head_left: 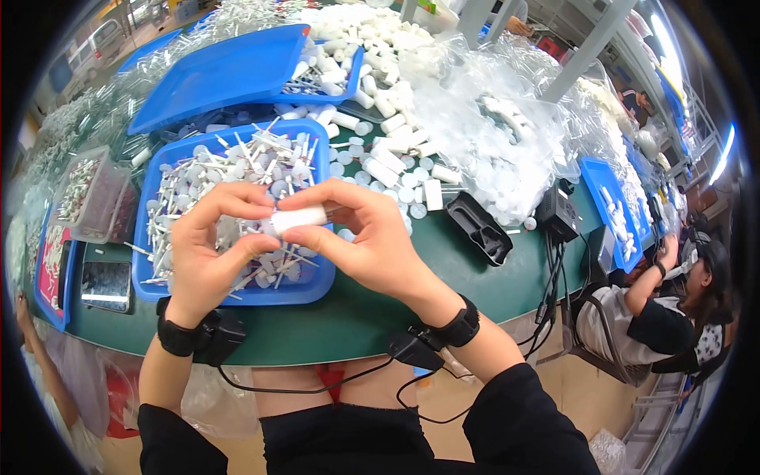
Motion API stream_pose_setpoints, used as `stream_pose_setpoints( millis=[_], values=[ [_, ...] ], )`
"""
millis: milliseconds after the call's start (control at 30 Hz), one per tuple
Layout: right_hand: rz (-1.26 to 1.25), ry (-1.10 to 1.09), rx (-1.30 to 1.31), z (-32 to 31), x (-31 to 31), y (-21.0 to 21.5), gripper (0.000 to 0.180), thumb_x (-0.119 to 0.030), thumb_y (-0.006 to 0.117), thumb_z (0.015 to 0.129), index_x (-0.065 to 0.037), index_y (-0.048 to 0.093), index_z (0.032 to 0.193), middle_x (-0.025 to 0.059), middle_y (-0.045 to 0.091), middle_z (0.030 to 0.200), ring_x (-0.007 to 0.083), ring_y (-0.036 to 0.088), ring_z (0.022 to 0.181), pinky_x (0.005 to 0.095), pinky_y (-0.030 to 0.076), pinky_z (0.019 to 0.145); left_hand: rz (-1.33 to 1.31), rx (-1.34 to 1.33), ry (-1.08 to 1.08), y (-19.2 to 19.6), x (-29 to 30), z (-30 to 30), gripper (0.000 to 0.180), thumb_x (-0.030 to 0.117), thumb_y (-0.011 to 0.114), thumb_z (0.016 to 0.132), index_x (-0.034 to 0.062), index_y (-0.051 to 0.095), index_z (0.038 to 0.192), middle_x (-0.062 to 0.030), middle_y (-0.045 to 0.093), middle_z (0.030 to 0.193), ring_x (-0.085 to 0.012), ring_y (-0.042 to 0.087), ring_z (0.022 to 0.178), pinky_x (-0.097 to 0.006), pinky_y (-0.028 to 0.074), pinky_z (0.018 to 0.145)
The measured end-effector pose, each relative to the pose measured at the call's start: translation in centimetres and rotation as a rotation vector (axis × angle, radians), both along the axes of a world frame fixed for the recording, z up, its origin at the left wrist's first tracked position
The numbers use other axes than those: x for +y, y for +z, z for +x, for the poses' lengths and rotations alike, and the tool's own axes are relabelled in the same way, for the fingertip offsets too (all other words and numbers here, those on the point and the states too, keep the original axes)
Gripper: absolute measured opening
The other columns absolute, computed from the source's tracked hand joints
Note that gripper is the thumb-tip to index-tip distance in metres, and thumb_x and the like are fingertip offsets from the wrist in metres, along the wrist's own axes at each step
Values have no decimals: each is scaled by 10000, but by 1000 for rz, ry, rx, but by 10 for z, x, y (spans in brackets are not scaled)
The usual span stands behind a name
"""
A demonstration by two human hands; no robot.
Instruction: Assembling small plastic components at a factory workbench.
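The right hand (368, 229) pinches a white cylinder (302, 218) between thumb and forefinger, and a thin clear part sticks out of its end toward the palm. The left hand (207, 237) curls its thumb and forefinger around the opposite end; whether those fingertips press on it or stop just beside it, I cannot tell. The white cylinder is held above the blue tray (322, 158), over its right half.

Below the hands, the blue tray is heaped with stemmed pieces (186, 184), thin white sticks with pale round discs. Each wrist wears a black strap (461, 323) with a small box, just in front of the blue tray, and a black cable (305, 389) hangs between them. The tray sits on a green surface (364, 321).

Left of the blue tray lie a dark phone (107, 285) and, behind it, a clear plastic box (83, 198) of small parts. Behind the tray, a blue lid-like panel (218, 75) lies tilted. To the right and behind are loose white cylinders (388, 158) and translucent discs (405, 192). Right of the tray stand an open black case (479, 228), then a black device (558, 214) with cables. Farther right of the tray, a seated co-worker (661, 317) reaches toward another blue tray (611, 212) holding white pieces.
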State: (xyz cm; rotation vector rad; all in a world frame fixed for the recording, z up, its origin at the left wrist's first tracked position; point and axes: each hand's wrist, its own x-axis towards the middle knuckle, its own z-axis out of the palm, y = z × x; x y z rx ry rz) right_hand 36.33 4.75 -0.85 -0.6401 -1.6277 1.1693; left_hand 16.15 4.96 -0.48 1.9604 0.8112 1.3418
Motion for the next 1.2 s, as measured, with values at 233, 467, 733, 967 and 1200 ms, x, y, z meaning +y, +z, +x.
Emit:
stream_pose_setpoints(
  millis=[233,467,733,967,1200],
  values=[
    [55,-149,64,-8,0,-8,195,-42,689,784,6,635,965,78,654,921,137,639,832,265,520,742,98,217,264,6,-14,5,300,30,726,711,85,681,1002,-63,636,879,-118,577,758,-219,432,628],
    [166,-185,13,-10,2,-12,237,-1,696,775,13,613,997,92,634,974,150,628,888,266,514,783,-86,28,206,0,-15,11,247,9,667,792,39,660,1037,-42,676,794,-39,565,562,-184,432,486],
    [58,-226,-60,-11,-2,-10,258,-36,693,786,2,623,1032,101,647,997,164,647,884,278,528,775,-442,-333,-43,-10,-11,7,201,-14,628,831,-33,641,1030,-103,671,870,-121,646,709,-223,528,624],
    [282,-313,-123,-11,0,-11,270,-42,727,743,-23,655,1002,85,665,931,165,653,818,267,532,713,-403,-347,-32,-6,-14,11,211,-24,603,842,-39,612,1052,-113,666,910,-139,653,796,-237,528,700],
    [383,-470,-134,-18,-5,-13,251,-36,739,722,-27,665,962,88,671,856,173,646,737,252,513,644,-325,-283,-5,-4,-14,11,213,-37,587,844,-29,626,1053,-105,664,908,-134,653,783,-228,529,686]
  ],
)
